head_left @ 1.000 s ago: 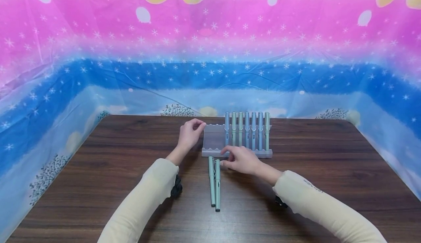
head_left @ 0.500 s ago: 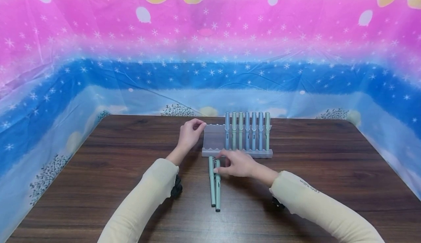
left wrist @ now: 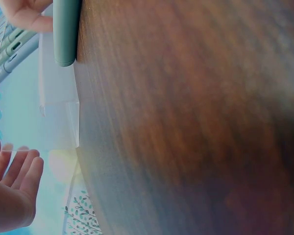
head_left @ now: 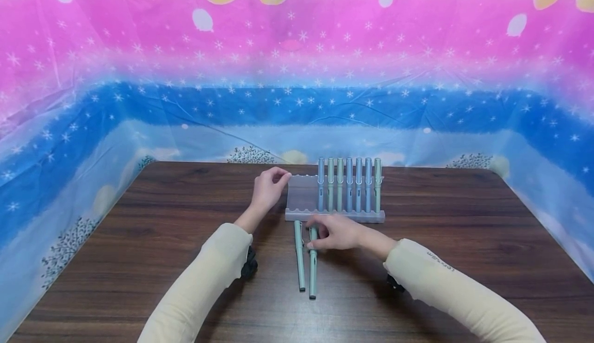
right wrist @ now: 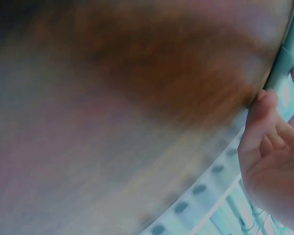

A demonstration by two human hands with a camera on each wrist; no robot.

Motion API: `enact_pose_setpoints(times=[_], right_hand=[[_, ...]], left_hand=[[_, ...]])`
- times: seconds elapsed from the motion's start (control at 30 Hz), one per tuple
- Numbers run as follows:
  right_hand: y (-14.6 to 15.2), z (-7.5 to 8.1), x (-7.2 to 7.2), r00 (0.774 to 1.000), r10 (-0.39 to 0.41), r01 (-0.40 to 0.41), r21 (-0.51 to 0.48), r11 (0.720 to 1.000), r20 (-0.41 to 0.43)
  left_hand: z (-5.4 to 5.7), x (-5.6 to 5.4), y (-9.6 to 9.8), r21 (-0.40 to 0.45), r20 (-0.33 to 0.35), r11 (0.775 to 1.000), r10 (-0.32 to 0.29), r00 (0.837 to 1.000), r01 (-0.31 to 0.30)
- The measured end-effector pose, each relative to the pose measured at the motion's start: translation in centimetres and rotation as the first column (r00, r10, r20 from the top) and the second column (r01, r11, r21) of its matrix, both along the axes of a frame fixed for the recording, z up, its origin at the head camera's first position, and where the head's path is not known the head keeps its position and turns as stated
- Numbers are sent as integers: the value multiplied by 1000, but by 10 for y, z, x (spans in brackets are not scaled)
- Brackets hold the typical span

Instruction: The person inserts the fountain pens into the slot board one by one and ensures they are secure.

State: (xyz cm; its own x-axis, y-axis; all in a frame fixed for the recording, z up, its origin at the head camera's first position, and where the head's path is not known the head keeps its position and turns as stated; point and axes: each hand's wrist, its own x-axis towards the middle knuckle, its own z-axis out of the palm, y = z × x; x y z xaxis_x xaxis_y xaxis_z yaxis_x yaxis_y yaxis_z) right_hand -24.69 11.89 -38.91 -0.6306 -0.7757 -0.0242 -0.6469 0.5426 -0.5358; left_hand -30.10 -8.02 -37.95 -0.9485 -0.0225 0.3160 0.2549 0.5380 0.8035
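My left hand (head_left: 267,189) pinches the upper left corner of a clear plastic pen rack (head_left: 303,193) between thumb and fingers. In the left wrist view the fingers of the left hand (left wrist: 14,188) lie behind the see-through edge. My right hand (head_left: 337,232) grips a green pen (head_left: 313,273) near its capped end, in front of the rack; in the right wrist view thumb and fingers are on either side of this pen (right wrist: 282,63). Beside it to the left, a second green pen (head_left: 299,263) with a clip lies on the table.
Several blue and green pens (head_left: 349,185) stand side by side in the right part of the rack. Its left slots show bare plastic. The dark wooden table (head_left: 185,229) ends against a pink and blue printed cloth (head_left: 278,105) behind.
My right hand has come to the right green pen, gripped it and drawn it slightly rightward, apart from the other pen. The left hand has stayed at the rack's corner.
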Motion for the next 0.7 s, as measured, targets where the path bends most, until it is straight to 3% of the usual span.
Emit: enact_pose_setpoints(times=[0.13, 0.3, 0.7], right_hand=[[5, 4, -2, 997, 28, -28, -3, 1000, 74], [6, 5, -2, 995, 29, -30, 2, 1000, 95], [-1, 3, 2, 998, -55, 56, 53, 997, -21]], left_hand=[[0, 0, 0, 0, 0, 1000, -3, 1000, 3], [-1, -1, -1, 4, -1, 1000, -11, 1000, 11], [0, 1, -1, 10, -8, 1000, -16, 1000, 16]])
